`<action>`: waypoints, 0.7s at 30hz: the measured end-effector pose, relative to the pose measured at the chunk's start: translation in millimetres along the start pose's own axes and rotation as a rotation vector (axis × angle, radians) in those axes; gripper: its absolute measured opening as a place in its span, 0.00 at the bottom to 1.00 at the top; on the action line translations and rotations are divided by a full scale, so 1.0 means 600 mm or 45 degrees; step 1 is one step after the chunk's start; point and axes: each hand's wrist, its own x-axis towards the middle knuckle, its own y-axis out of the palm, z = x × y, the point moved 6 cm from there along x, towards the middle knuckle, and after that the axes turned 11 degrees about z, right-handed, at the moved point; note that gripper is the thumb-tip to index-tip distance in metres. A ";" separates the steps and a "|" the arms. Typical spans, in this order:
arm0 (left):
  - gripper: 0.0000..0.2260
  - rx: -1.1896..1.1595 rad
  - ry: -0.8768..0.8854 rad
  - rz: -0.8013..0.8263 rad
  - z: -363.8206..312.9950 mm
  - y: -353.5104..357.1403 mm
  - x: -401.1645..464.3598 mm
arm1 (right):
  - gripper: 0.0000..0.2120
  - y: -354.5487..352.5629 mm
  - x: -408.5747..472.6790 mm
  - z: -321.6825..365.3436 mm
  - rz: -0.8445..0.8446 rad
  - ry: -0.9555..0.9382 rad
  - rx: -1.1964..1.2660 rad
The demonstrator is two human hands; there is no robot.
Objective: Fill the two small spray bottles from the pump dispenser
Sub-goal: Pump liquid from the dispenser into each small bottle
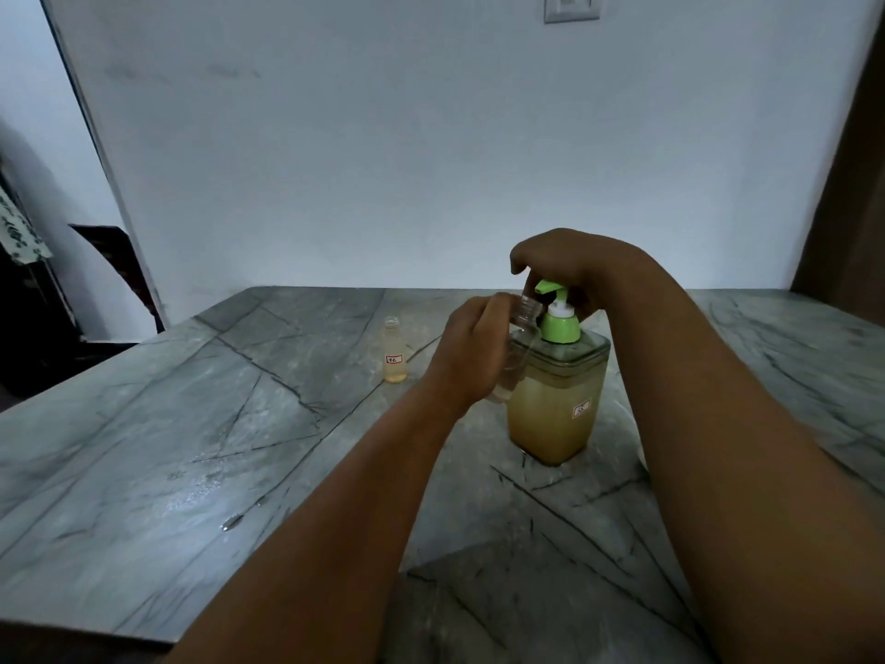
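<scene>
Grey veined stone forms the table (201, 448), and the dispenser (555, 400) is taken here as the landmark. Well to the left of the dispenser, a small bottle (395, 349) is seen standing upright and uncapped, holding pale yellow liquid to roughly two thirds; it is judged to be the first one already filled, though no cap or spray head is visible anywhere. Just left of the dispenser, a second, clear bottle (517, 347) is gripped by the left hand (471, 352), whose fingers are wrapped round its body. It is tilted, with its open neck brought up under the green spout (546, 286). Little or no liquid can be made out inside it, so this filling is judged to be only beginning. Over the top of the dispenser the right hand (570, 266) is curled, its fingers laid on the pump head; whether the head is being pressed cannot be told. The dispenser itself is seen to be well over half full.

What is left, by this reckoning: the second bottle is to be filled and both are to be closed.

Left of the dispenser, wide bare stone is offered out to the table's left edge. Behind it the wall is close. To its right, free surface is available up to a brown panel at the frame's edge.
</scene>
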 end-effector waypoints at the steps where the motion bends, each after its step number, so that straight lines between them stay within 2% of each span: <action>1: 0.18 0.001 0.005 0.009 -0.001 0.001 0.000 | 0.12 0.003 -0.002 0.000 0.008 0.016 -0.038; 4: 0.20 0.010 0.008 0.016 0.003 0.001 0.002 | 0.10 0.006 -0.008 -0.001 0.030 0.050 -0.118; 7: 0.16 0.001 0.031 0.024 0.004 0.002 0.005 | 0.06 0.011 -0.011 0.003 0.029 0.030 -0.184; 10: 0.15 0.004 0.033 0.009 0.005 0.000 0.004 | 0.09 0.016 -0.009 0.006 0.025 0.016 -0.252; 13: 0.16 0.003 0.020 -0.001 0.004 -0.001 0.002 | 0.08 0.014 -0.010 0.003 0.016 0.024 -0.216; 18: 0.17 0.007 0.017 -0.001 0.003 -0.002 0.003 | 0.15 0.008 -0.013 0.007 0.017 -0.037 -0.020; 21: 0.19 -0.010 0.007 -0.006 0.002 -0.001 0.002 | 0.12 0.011 -0.012 0.002 0.054 0.000 -0.019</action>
